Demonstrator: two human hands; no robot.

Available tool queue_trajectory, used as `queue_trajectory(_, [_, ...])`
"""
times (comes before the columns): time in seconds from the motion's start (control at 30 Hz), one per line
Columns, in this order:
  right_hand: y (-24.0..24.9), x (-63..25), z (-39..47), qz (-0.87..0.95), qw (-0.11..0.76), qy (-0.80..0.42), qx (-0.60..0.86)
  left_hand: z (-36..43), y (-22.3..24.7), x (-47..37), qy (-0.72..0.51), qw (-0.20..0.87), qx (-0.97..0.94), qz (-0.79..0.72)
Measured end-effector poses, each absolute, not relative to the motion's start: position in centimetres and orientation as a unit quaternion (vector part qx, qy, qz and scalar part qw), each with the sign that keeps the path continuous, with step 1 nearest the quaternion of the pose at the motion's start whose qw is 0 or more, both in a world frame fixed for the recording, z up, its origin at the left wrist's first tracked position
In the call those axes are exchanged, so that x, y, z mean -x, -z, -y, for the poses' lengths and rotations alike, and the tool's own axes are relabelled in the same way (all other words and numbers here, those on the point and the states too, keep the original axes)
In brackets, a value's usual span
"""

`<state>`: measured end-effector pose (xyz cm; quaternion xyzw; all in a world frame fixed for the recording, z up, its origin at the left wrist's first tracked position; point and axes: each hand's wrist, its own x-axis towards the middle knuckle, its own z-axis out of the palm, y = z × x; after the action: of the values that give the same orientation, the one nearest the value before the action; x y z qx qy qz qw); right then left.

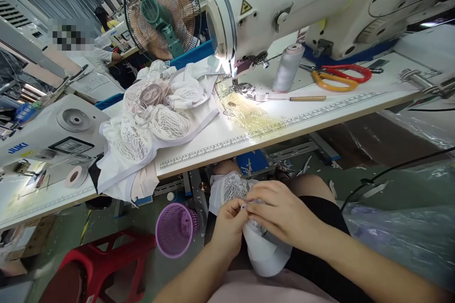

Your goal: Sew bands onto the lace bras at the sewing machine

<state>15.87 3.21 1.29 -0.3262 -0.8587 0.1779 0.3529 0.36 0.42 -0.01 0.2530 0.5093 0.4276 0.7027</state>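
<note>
White lace garment (269, 256) in lower centre of frame, on the person's lap; lace part at the upper left of it, smooth white cup hanging below the hands. Left hand (230, 225): nearly closed, thumb and forefinger pinched on the garment's edge. Right hand (282, 210): fingers curled in, tips together on the same edge, just beside the left thumb. What exactly sits between the fingertips is too small to tell.

Surface (204, 136) slants across mid-frame, ruler markings along its near edge. Heap of white lace garments (170, 120) left of centre, part draping over that edge. Sewing machine (256, 26) upper right, lamp lit at the needle. Right of the needle: grey thread cone (288, 68), upright with a slight lean; orange and red scissor handles (336, 87); thin tool with wooden handle (307, 98), lying flat.

Left edge: second sewing machine (76, 120), tape roll (76, 176) near its base. Fan (156, 14) at top, left of centre. Below, on the floor: purple basket (195, 220), red stool (95, 260) at lower left. Co-worker's sleeve (101, 54) upper left.
</note>
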Motion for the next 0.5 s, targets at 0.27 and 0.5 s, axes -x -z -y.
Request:
queue_trajectory(0.27, [-2.5,-14.4,-0.6,0.902,0.364,-0.141,0.182,-0.3,0.2,0.2,-0.455,0.688,-0.255,-0.504])
queue_trajectory(0.5, [-3.7,-15.5,1.2,0.832,0.339,-0.35,0.266,-0.1,1.1,0.8,-0.472,0.666,-0.239,-0.526])
